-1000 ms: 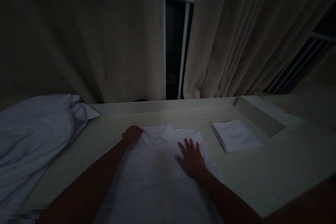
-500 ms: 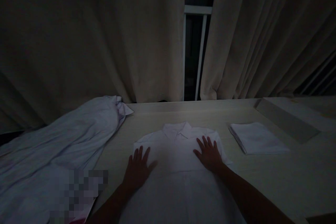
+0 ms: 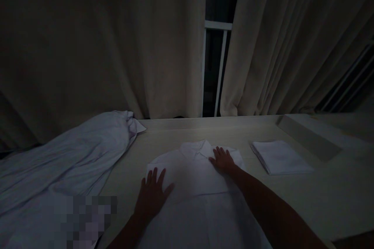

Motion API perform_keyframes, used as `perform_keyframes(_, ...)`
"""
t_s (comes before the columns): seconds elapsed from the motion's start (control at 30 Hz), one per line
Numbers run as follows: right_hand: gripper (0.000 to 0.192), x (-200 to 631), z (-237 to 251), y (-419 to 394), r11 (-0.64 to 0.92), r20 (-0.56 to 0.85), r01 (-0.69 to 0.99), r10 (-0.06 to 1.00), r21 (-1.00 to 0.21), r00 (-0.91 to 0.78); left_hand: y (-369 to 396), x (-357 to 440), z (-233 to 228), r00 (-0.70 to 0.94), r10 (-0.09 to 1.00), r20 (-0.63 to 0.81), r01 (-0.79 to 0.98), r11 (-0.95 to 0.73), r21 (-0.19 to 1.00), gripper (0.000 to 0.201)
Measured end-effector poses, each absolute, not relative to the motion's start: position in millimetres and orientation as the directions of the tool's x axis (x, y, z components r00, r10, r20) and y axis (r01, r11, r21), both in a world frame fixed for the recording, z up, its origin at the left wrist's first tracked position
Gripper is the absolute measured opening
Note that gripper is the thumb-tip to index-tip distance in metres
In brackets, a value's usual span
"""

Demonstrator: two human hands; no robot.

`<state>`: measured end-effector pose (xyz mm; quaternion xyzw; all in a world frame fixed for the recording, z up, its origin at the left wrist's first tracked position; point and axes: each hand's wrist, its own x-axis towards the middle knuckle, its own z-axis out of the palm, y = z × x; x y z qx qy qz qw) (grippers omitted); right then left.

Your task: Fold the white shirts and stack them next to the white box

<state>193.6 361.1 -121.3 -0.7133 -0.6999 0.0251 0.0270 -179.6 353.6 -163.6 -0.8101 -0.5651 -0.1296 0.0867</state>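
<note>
A white collared shirt [image 3: 189,181] lies spread on the pale table, its collar toward the far side. My left hand [image 3: 152,192] rests flat on the shirt's left part, fingers spread and thumb out to the side. Close to the collar, on the right shoulder area, my right hand [image 3: 222,160] lies palm down with its fingers extended. Neither hand grips anything. Both forearms cover parts of the lower shirt, and its bottom end runs out of view.
A folded white cloth [image 3: 282,157] lies right of the shirt. To the left is a large heap of white fabric [image 3: 84,144]. Beige curtains [image 3: 163,46] hang behind the table [image 3: 166,134], parted at a dark window. A low box-like ledge [image 3: 309,136] stands at the far right.
My right hand has slid up and left over the shirt, closer to the collar. The left hand stays nearly in place. The view has tilted up slightly.
</note>
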Motion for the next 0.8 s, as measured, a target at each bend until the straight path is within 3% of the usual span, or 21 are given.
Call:
perform_keyframes(0.1,0.075,204,-127,373,-0.048,-0.021,0.996,0.999,-0.069,0.047,353,-179,-163,0.323,0.897,0.302,0.94,-0.342,0.012,0.083)
perform_keyframes(0.2,0.073,201,-126,367,-0.016,0.041,0.998,0.999,-0.066,0.019,353,-178,-163,0.321,0.899,0.298,0.94,-0.342,0.018,0.08)
perform_keyframes(0.3,0.072,187,-124,338,0.106,0.107,0.992,0.989,-0.074,-0.098,354,-178,-162,0.323,0.901,0.29,0.938,-0.345,0.027,0.081)
perform_keyframes(0.4,0.07,176,-126,300,0.224,0.056,0.97,0.974,-0.091,-0.219,355,-180,-164,0.333,0.905,0.267,0.936,-0.351,0.024,0.084)
perform_keyframes(0.6,0.068,172,-122,274,0.162,0.035,0.981,0.987,-0.105,-0.159,355,-179,-158,0.346,0.9,0.264,0.931,-0.365,0.021,0.084)
perform_keyframes(0.8,0.066,189,-122,236,0.053,0.155,0.998,0.987,-0.036,-0.047,328,-183,-136,0.389,0.842,0.374,0.907,-0.421,0.004,0.071)
